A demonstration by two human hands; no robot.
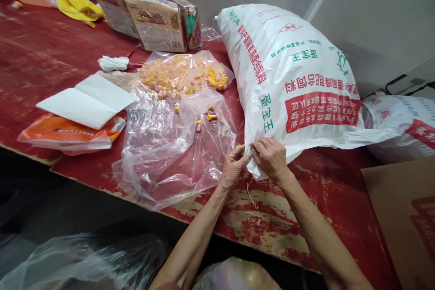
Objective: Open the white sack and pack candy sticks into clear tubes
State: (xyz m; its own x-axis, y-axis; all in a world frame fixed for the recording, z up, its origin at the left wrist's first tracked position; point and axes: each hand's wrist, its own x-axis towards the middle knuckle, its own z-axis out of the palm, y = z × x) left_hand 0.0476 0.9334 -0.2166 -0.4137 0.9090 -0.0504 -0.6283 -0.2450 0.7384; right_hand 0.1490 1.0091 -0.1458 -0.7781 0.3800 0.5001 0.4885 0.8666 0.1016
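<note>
Working at the corner of a bulging white sack with both hands

Spanning the view is a long red tabletop [64, 50], its front edge worn to pale patches. On its right half rests the large white woven sack with red and green printing [288, 86], one corner pointing toward the person. Left of the sack lies a crumpled clear plastic bag [152, 145], with many small yellow-and-pink pieces [163, 72] gathered toward its far end. Behind that bag stand plastic-wrapped tan cartons [158, 27]. Farther left, a folded white sheet [88, 102] lies on an orange plastic packet [74, 131].

Both bare hands meet at the sack's near corner. The right hand [270, 156] is closed, gripping the fabric from above; the left hand [233, 166] appears to pinch the edge just beside it, thumb and fingers drawn together. Just below the corner, a thin white thread [251, 195] trails over the table; whether it joins the sack's seam cannot be told.

The step in hand looks like picking at or opening that corner. The next move probably calls for a steady right-hand hold while the left fingertips find a loose end.
</note>
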